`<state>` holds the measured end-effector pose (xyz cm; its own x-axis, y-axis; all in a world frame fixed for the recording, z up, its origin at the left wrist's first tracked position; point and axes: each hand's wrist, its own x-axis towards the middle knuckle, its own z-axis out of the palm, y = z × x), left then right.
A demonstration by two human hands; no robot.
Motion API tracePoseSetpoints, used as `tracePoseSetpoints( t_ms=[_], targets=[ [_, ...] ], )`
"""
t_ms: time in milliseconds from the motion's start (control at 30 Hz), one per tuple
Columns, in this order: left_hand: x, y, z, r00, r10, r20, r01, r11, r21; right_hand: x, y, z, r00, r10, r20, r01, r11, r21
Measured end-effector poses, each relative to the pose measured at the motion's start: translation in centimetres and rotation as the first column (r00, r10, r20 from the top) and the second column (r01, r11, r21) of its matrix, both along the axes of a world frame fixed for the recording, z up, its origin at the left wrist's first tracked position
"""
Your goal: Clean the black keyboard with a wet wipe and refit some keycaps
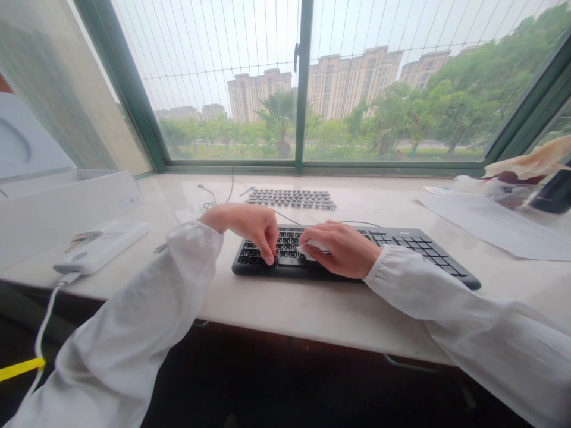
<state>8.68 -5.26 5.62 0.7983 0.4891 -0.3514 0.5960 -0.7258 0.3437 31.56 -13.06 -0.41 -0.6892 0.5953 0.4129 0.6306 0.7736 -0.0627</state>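
A black keyboard (pixel 439 252) lies on the white desk with most keycaps off its left and middle part; the number pad side at right still has dark keys. My left hand (pixel 250 229) is closed in a pinch, fingertips down at the bottom row near the left end. What sits between those fingertips, perhaps a dark key, I cannot make out. My right hand (pixel 341 246) rests over the middle of the keyboard, its fingers closed on a crumpled white tissue (pixel 311 248). Behind the keyboard, loose keycaps (pixel 289 198) lie in rows.
A white power strip (pixel 100 246) with a cable stands at left, beside a large white box (pixel 66 208). Thin cables (pixel 214 199) lie near the window sill. Paper sheets (pixel 499 223) and a dark object (pixel 553 191) are at right. A green-framed window (pixel 301 107) closes off the back.
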Motion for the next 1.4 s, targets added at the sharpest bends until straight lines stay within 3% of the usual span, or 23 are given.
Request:
tracePoseSetpoints(
  t_ms=[300,567,1400],
  targets=[
    [0.1,-0.7,0.5,1.000,-0.020,0.003,0.019,0.999,0.048,0.0,0.0,0.0,1.000,-0.001,0.006,0.001,1.000,0.013],
    [0.3,-0.6,0.3,0.992,-0.082,0.096,0.078,0.996,0.039,0.1,0.1,-0.1,1.000,0.002,0.018,-0.002,1.000,0.015],
    [0.6,-2.2,1.0,1.000,-0.024,-0.005,0.025,0.991,0.129,0.0,0.1,-0.1,1.000,0.021,0.011,-0.021,0.999,0.028]
  ],
)
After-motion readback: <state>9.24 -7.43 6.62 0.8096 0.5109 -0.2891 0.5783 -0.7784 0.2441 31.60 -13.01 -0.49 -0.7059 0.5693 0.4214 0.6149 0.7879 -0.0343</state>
